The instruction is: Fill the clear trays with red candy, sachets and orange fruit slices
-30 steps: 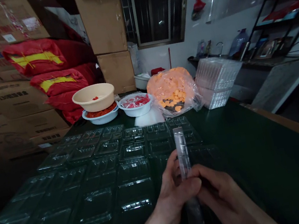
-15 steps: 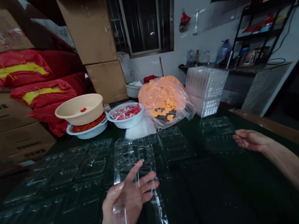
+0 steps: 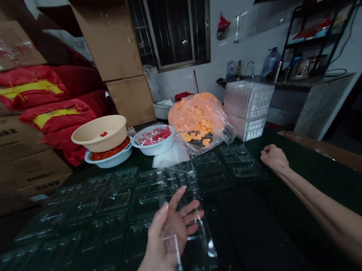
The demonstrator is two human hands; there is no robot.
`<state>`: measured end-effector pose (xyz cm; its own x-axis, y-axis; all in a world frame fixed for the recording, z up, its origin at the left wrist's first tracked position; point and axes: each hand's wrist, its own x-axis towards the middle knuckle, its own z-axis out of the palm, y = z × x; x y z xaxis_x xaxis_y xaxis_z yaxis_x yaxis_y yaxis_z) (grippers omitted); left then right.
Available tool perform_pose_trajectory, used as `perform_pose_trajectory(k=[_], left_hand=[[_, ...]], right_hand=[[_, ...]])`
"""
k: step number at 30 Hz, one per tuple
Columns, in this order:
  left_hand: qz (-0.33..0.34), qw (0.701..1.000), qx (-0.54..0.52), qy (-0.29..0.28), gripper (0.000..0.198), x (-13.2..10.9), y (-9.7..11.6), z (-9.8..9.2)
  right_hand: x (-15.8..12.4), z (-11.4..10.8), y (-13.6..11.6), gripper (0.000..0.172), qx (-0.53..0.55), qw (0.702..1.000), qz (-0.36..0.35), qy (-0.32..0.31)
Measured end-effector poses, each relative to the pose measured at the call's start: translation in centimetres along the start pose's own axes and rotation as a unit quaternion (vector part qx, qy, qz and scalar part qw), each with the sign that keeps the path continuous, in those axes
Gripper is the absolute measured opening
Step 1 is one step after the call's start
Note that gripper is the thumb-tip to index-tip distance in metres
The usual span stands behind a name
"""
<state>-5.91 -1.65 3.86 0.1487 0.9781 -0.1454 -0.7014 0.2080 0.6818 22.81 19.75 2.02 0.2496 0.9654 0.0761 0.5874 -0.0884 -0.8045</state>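
My left hand (image 3: 174,231) is palm up under a stack of clear plastic trays (image 3: 183,181), holding it above the dark green table. Its fingers are spread and show through the plastic. At the right, my right hand (image 3: 274,158) is closed like a fist, at the right edge of a single clear compartment tray (image 3: 244,162) lying flat. Whether its fingertips still grip that edge is hidden. Left of this lies another tray (image 3: 213,171), and more clear trays (image 3: 116,192) lie in rows across the left side.
Behind the trays stand a cream basin (image 3: 100,139) on a blue basin (image 3: 111,161), a white bowl (image 3: 155,146) of red packets, a bag of orange pieces (image 3: 198,114) and a clear container stack (image 3: 249,108). Cardboard boxes (image 3: 4,137) and red bundles (image 3: 51,85) line the left.
My right hand has moved left and its fingers have curled in. The tray beside it has shifted left and now lies in the row. My left hand and its stack have moved right.
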Motion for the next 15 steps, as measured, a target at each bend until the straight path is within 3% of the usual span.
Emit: perform_pose_trajectory(k=[2, 3, 5, 7, 10, 15], left_hand=[[0.024, 0.999, 0.020, 0.023, 0.084, 0.4, -1.2, 1.2], [0.035, 0.999, 0.028, 0.029, 0.083, 0.7, -1.9, 1.9], [0.041, 0.998, 0.031, 0.020, 0.079, 1.0, -3.4, 3.5], [0.029, 0.999, 0.012, -0.009, 0.074, 0.9, -4.9, 5.0], [0.014, 0.999, -0.026, -0.041, 0.071, 0.6, -6.5, 6.6], [-0.011, 0.997, -0.064, -0.046, 0.072, 0.6, -7.9, 7.0]], right_hand=[[-5.0, -0.4, -2.9, 0.010, 0.052, 0.997, -0.050, -0.025], [-7.9, -0.6, -4.4, 0.017, 0.136, 0.978, -0.102, -0.118], [-13.3, -0.7, -6.9, 0.028, 0.215, 0.902, -0.174, -0.332], [-17.2, -0.5, -8.1, 0.032, 0.266, 0.838, -0.186, -0.439], [-19.0, 0.0, -7.3, 0.033, 0.329, 0.801, -0.154, -0.476], [-18.4, -0.2, -4.6, 0.036, 0.376, 0.796, -0.114, -0.460]])
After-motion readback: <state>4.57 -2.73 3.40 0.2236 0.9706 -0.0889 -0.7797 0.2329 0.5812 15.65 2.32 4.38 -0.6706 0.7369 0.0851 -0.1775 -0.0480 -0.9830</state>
